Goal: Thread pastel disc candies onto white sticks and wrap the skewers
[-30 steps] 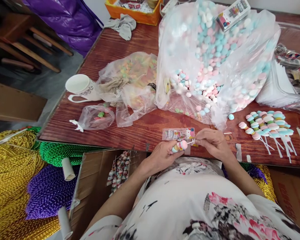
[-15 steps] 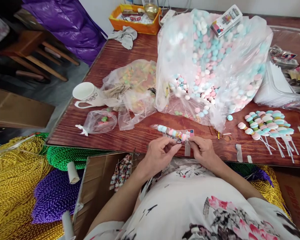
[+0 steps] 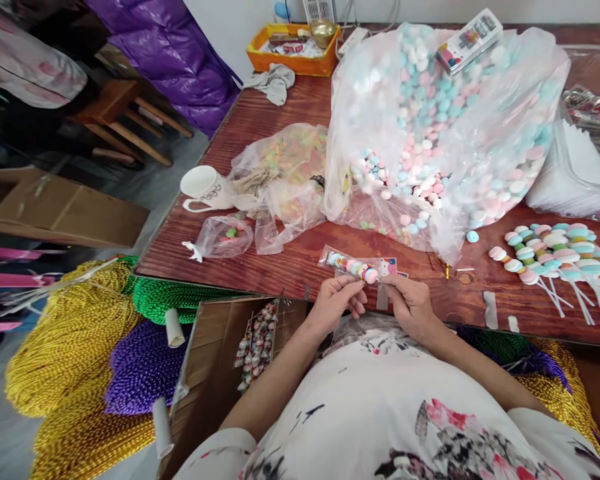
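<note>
A candy skewer (image 3: 353, 265) of pink, white and blue marshmallow-like pieces lies at a slant in a clear wrapper (image 3: 326, 255) above the table's front edge. My left hand (image 3: 336, 299) pinches the lower end of the wrapped skewer between thumb and forefinger, its other fingers loosely curled. Close on the right, my right hand (image 3: 409, 299) has thumb and forefinger pinched at the wrapper's end; the stick there is too small to make out. A printed card (image 3: 389, 265) lies just behind my fingertips. Bare candy skewers (image 3: 560, 250) with white sticks lie in a pile to the right.
A big clear bag of marshmallows (image 3: 430, 120) fills the table's back, with smaller candy bags (image 3: 285, 160) and a white mug (image 3: 205, 187) to its left. A cardboard box (image 3: 205, 387) holding wrapped skewers (image 3: 257, 343) stands below the front edge, beside bead strands (image 3: 75, 333).
The view has swung left, so everything sits further right. My left hand's lower fingers have loosened and spread a little. Both hands stay at the wrapped skewer's end.
</note>
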A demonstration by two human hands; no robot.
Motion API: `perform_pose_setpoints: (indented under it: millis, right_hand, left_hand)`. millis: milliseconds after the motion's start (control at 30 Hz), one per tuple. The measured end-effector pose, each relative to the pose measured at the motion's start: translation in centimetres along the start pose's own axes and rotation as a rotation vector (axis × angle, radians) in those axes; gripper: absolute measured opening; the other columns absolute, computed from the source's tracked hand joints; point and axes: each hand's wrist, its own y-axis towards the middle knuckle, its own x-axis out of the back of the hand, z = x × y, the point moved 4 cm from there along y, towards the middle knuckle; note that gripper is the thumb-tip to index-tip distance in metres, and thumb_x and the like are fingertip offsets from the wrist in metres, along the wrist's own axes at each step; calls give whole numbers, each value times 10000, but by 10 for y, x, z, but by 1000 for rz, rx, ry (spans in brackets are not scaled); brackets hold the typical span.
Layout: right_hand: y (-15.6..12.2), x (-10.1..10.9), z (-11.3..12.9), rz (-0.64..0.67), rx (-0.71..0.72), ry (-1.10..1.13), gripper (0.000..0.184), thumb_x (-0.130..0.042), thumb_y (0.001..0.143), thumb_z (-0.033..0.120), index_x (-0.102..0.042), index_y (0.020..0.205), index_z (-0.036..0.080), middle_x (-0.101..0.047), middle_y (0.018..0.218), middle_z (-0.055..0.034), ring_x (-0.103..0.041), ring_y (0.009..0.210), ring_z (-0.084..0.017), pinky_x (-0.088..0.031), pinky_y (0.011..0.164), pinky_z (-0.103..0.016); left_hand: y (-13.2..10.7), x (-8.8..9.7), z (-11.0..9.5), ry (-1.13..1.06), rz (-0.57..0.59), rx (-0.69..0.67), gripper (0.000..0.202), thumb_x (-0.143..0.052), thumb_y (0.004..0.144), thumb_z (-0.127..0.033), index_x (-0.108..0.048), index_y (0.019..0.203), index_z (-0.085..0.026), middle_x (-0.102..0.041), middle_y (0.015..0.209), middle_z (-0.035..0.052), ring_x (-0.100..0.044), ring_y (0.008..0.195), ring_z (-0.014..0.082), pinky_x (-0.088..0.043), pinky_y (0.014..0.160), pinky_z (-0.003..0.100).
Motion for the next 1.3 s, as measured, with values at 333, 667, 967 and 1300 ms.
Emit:
perform_pose_setpoints:
  millis: [333,667,967,1300]
  right_hand:
    - [-2,-3,-8,170,-257,103,204,-471,923,230,-672,937,193,-596,660,22,-500,569,-103,-397,592,-225]
    - [-2,-13,-1,174,-51,-188,215,-457,872,151,-590,705,178,-528,561,22,-421,503,-95,-307,541,-235]
    - [1,-8,-3,41,145,-333,207,-449,877,120,-618,779,188,-593,618,-18,-505,561,-125,-351,572,-263]
    - [-2,17,-4,8,342,-311,245,-489,861,101,-672,976,217,-688,713,-17,-551,645,-144,-361,646,-320]
  left_hand:
    - [3,-1,-1,-56,-98,-57,171,-670,673,-296,-625,689,-132,-616,524,-16,-498,355,77,-353,341,177]
    - [1,-15,-2,16,-106,-91,151,-629,660,-260,-579,572,-147,-516,430,-54,-374,321,36,-236,358,176]
    - [-8,-25,6,179,38,-24,175,-574,721,-269,-547,580,-167,-512,464,-47,-377,360,56,-279,385,192]
    - [-38,-16,-87,1140,92,-949,183,-550,864,-184,-688,984,-185,-690,1039,100,-596,1024,227,-465,945,409]
